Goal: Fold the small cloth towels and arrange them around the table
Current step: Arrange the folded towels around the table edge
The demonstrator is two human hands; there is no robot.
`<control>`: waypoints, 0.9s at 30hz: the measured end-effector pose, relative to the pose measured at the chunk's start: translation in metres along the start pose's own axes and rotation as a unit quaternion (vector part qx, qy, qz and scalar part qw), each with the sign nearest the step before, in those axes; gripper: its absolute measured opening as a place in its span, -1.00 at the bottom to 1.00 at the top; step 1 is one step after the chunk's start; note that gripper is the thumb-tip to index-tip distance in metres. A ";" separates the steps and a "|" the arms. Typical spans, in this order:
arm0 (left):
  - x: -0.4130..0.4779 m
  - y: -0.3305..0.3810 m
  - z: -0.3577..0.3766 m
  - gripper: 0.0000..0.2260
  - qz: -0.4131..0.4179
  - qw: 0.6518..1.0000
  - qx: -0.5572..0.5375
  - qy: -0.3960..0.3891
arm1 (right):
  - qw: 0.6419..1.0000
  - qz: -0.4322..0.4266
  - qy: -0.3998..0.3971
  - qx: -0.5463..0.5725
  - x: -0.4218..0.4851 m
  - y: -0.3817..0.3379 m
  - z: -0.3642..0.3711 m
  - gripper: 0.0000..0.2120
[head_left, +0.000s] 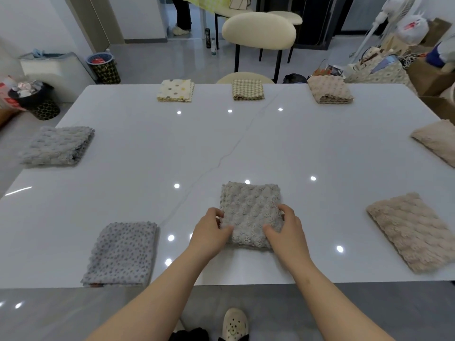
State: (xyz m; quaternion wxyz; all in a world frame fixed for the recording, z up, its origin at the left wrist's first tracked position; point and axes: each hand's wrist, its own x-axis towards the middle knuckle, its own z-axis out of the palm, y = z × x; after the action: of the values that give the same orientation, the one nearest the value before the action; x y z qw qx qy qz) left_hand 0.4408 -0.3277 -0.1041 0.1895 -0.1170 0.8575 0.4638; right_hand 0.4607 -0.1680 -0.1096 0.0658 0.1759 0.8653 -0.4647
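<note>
Forearms stretch forward side by side. Left hand (pixel 211 230) pinches the left edge of the grey towel (pixel 251 207), thumb on top, fingers (pixel 217 214) curled at the edge. Right hand (pixel 286 228) grips the right edge likewise. The folded towel lies flat on the counter (pixel 246 143) between the fingers, its long axis pointing away from the person.

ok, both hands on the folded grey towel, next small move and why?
Probably slide the grey towel toward the near edge of the table, then let go. The left hand and right hand grip its sides; it looks fully folded but lies further in than the dotted towel and beige towel beside it.
</note>
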 end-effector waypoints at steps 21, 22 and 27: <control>-0.023 -0.033 -0.001 -0.86 0.009 0.999 0.031 -0.029 | 0.998 0.039 -0.054 0.022 -0.026 0.031 -0.021 -0.79; -0.024 -0.033 -0.002 -0.86 0.008 0.999 0.031 -0.033 | 0.997 0.041 -0.057 0.016 -0.026 0.033 -0.021 -0.80; -0.022 -0.031 -0.006 -0.86 0.006 0.997 0.045 -0.067 | 0.997 0.034 -0.067 -0.034 -0.025 0.036 -0.021 -0.86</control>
State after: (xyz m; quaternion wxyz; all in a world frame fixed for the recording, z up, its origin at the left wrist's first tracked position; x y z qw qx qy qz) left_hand 0.4708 -0.3489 -0.1148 0.2484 -0.0718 0.8638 0.4324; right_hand 0.4981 -0.1380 -0.1191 0.1448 0.1714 0.8677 -0.4436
